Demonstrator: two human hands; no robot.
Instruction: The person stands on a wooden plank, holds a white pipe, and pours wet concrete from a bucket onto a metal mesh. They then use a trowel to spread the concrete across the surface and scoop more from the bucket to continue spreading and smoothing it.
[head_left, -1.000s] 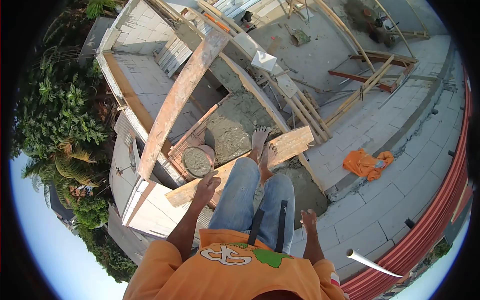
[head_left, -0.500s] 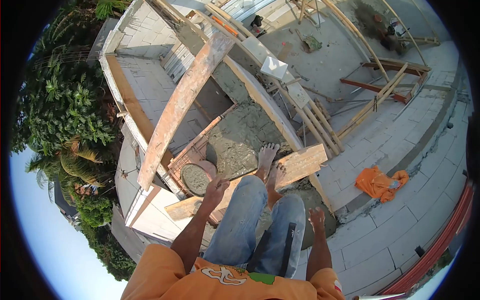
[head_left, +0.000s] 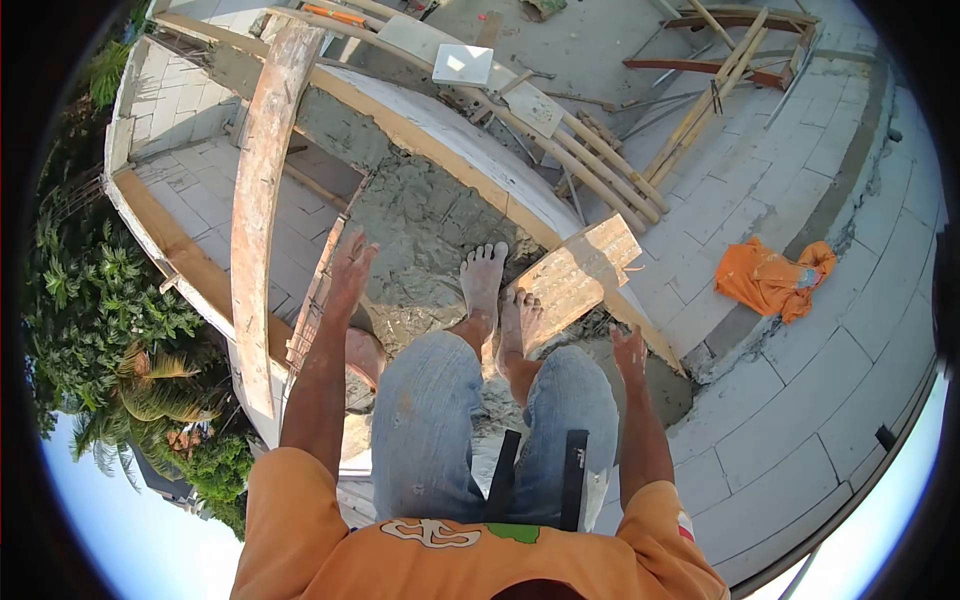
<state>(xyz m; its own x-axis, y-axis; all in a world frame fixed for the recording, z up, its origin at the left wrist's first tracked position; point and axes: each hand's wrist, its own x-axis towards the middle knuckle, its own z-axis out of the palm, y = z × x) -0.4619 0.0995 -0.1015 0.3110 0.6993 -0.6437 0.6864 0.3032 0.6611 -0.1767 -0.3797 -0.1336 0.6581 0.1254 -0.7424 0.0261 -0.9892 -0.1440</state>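
Note:
My left hand [head_left: 353, 262] is raised with its fingers apart, holding nothing, above the brick-lined edge of a bed of wet grey concrete [head_left: 430, 225]. On the other side, my right hand [head_left: 629, 348] hangs near the end of a short wooden plank [head_left: 575, 270], its fingers apart and nothing in them. My bare feet are between the hands, one [head_left: 484, 278] by the concrete and the other [head_left: 522, 318] at the plank. A pinkish, round-edged thing [head_left: 366, 357] shows beside my left forearm, partly hidden; the mortar container seen earlier cannot be made out.
A long, stained board [head_left: 268, 200] spans the opening at the left. Bamboo poles [head_left: 590, 165] and a white tile-like piece [head_left: 463, 65] lie ahead. An orange cloth [head_left: 770, 280] rests on the pale block wall [head_left: 800, 385] at the right. Trees and a drop lie beyond the left edge.
My left hand has moved forward and left, away from the mortar container, and its fingers have opened. The view has shifted; my right hand still hangs at the right with nothing in it.

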